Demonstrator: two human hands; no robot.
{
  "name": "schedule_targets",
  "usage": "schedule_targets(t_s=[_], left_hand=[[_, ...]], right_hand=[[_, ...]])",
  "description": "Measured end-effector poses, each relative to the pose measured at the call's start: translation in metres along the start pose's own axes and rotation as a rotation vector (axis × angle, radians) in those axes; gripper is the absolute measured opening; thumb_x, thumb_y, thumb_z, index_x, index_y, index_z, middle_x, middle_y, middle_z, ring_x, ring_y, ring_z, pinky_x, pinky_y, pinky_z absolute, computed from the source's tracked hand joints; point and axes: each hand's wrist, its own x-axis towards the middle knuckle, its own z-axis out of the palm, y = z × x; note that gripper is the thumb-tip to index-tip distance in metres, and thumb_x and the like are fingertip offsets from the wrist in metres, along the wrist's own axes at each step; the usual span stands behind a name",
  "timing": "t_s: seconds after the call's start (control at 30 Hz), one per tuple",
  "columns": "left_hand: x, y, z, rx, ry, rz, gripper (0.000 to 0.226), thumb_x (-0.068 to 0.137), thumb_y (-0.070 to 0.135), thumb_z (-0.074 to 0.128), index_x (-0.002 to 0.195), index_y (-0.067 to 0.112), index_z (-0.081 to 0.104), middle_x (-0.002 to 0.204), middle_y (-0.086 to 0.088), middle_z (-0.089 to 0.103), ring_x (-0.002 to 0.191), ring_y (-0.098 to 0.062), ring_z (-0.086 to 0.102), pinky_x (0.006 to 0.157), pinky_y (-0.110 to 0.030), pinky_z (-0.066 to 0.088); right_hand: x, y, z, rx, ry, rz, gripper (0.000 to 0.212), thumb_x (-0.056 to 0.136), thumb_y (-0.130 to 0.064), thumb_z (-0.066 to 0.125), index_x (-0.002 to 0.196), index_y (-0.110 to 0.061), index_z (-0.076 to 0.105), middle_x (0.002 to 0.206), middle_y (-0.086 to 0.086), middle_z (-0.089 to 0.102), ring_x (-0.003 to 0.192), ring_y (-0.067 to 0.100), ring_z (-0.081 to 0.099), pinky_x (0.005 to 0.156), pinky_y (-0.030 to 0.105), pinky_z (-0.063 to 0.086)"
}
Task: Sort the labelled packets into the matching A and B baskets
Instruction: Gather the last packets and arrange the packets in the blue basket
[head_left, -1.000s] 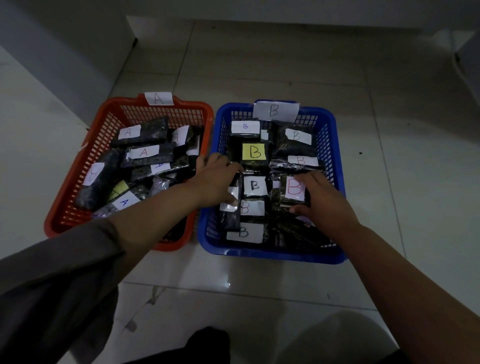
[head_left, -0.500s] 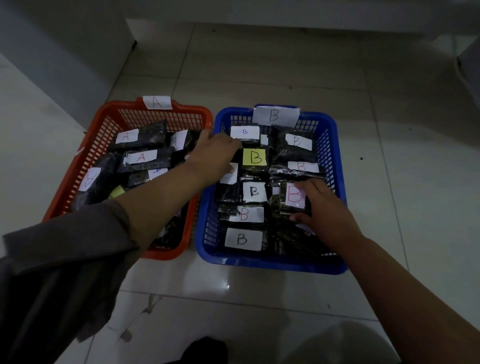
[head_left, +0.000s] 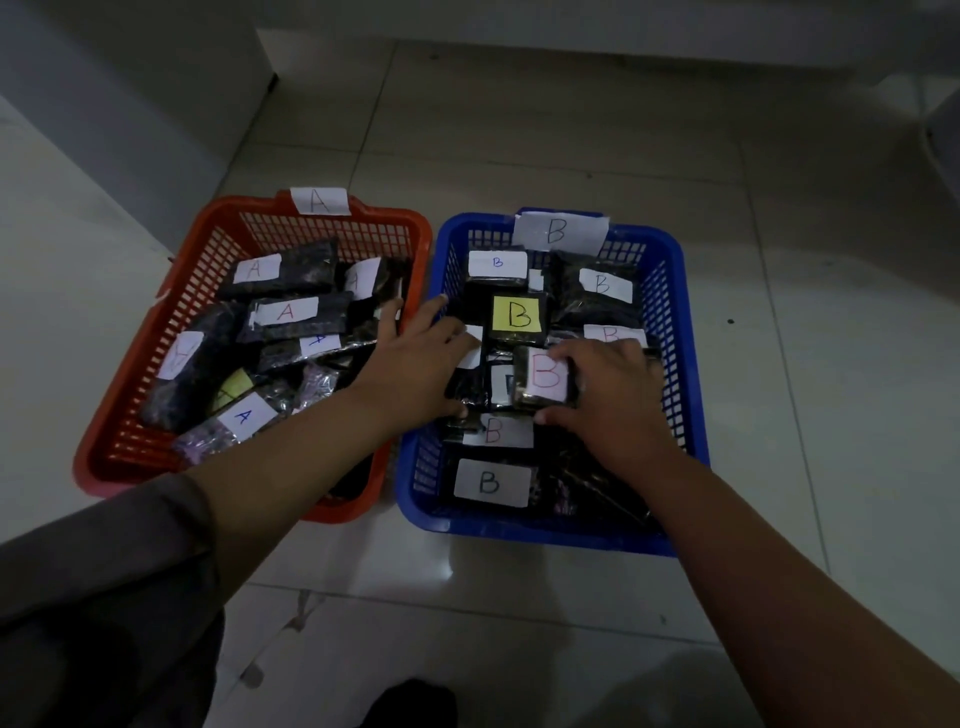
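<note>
Your right hand (head_left: 608, 400) pinches the red-B packet (head_left: 545, 376) upright inside the blue B basket (head_left: 691, 415), while your flat, empty left hand (head_left: 421, 364) rests just beside it.

Right hand (head_left: 610, 402) has lifted the red-lettered B packet (head_left: 545, 376) toward the blue basket's (head_left: 675, 291) middle, left hand (head_left: 415, 369) back from the far packets, now beside it

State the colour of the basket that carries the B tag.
Blue: the basket tagged B is blue plastic mesh, seen best in the head view.
</note>
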Motion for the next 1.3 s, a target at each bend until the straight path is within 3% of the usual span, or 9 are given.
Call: schedule_targets(t_s=[0.17,0.27,0.37,0.5,0.67,0.77,1.0,1.13,1.3], left_hand=[[-0.005,0.0,-0.002,-0.072,0.011,0.018,0.092,0.073,0.057,0.067,0.147,0.027,0.019,0.15,0.003,0.029,0.144,-0.019,-0.001,0.11,-0.052,-0.006],[-0.009,0.002,-0.001,-0.059,-0.009,0.076,0.077,0.081,0.058,0.058,0.146,0.039,0.022,0.153,0.001,0.024,0.145,-0.022,-0.001,0.11,-0.055,-0.005],[-0.011,0.005,0.001,-0.016,-0.006,0.086,0.069,0.084,0.057,0.055,0.144,0.039,0.026,0.154,-0.002,0.021,0.145,-0.024,-0.001,0.11,-0.056,-0.004],[-0.008,0.021,-0.004,-0.116,0.089,0.15,0.063,0.083,0.05,0.06,0.14,0.03,0.039,0.148,0.001,0.032,0.143,-0.021,0.008,0.112,-0.045,0.001],[0.006,0.071,-0.009,-0.368,0.093,0.298,0.068,0.082,0.054,0.06,0.139,0.025,0.039,0.137,0.005,0.044,0.13,-0.012,0.026,0.104,-0.029,0.013],[0.016,0.094,-0.002,-0.27,0.063,0.282,0.079,0.079,0.061,0.058,0.142,0.019,0.035,0.136,0.001,0.044,0.128,-0.017,0.029,0.099,-0.03,0.012],[0.024,0.104,0.012,-0.366,0.013,0.178,0.07,0.079,0.041,0.067,0.139,0.019,0.038,0.132,-0.001,0.043,0.126,-0.019,0.023,0.089,-0.027,0.012],[0.025,0.099,0.005,-0.471,0.069,0.149,0.066,0.072,0.039,0.074,0.13,0.023,0.045,0.124,0.004,0.048,0.121,-0.014,0.028,0.081,-0.022,0.012],[0.013,0.072,-0.022,-0.739,0.106,0.018,0.065,0.066,0.027,0.083,0.121,0.023,0.049,0.115,0.007,0.047,0.113,-0.013,0.041,0.092,-0.031,0.033]], right_hand=[[0.01,-0.019,0.027,-0.223,-0.057,-0.021,0.053,0.067,-0.042,0.076,0.111,-0.026,0.049,0.12,-0.006,0.058,0.114,0.021,0.033,0.077,0.035,0.016],[0.011,-0.017,0.036,-0.301,-0.057,-0.03,0.054,0.068,-0.043,0.074,0.112,-0.026,0.048,0.123,-0.005,0.056,0.116,0.022,0.033,0.078,0.036,0.017],[0.009,-0.011,0.025,-0.143,-0.033,-0.004,0.055,0.067,-0.045,0.075,0.115,-0.029,0.053,0.126,-0.007,0.051,0.118,0.02,0.036,0.085,0.033,0.021],[-0.012,0.025,-0.02,0.034,0.149,0.156,0.038,0.074,-0.023,0.074,0.11,-0.019,0.062,0.112,0.004,0.063,0.107,0.026,0.053,0.092,0.038,0.037],[-0.049,0.056,-0.051,-0.255,-0.034,0.205,0.05,0.078,-0.036,0.07,0.124,-0.032,0.052,0.132,-0.005,0.054,0.136,0.021,0.023,0.094,0.032,0.01],[-0.057,0.056,-0.043,-0.247,-0.075,0.146,0.056,0.077,-0.034,0.072,0.128,-0.031,0.049,0.138,-0.005,0.049,0.142,0.021,0.01,0.101,0.034,0.005],[-0.077,0.047,-0.028,-0.254,0.125,0.131,0.03,0.065,-0.039,0.08,0.085,-0.022,0.064,0.095,0.0,0.069,0.128,0.028,0.04,0.099,0.036,0.013],[-0.087,0.041,-0.023,-0.304,0.166,0.16,0.03,0.063,-0.042,0.08,0.078,-0.021,0.064,0.087,0.001,0.069,0.121,0.029,0.045,0.1,0.041,0.015],[-0.092,0.03,-0.023,-0.384,-0.141,0.197,0.031,0.074,-0.054,0.065,0.095,-0.03,0.068,0.11,-0.003,0.065,0.141,0.02,0.009,0.106,0.045,-0.013]])
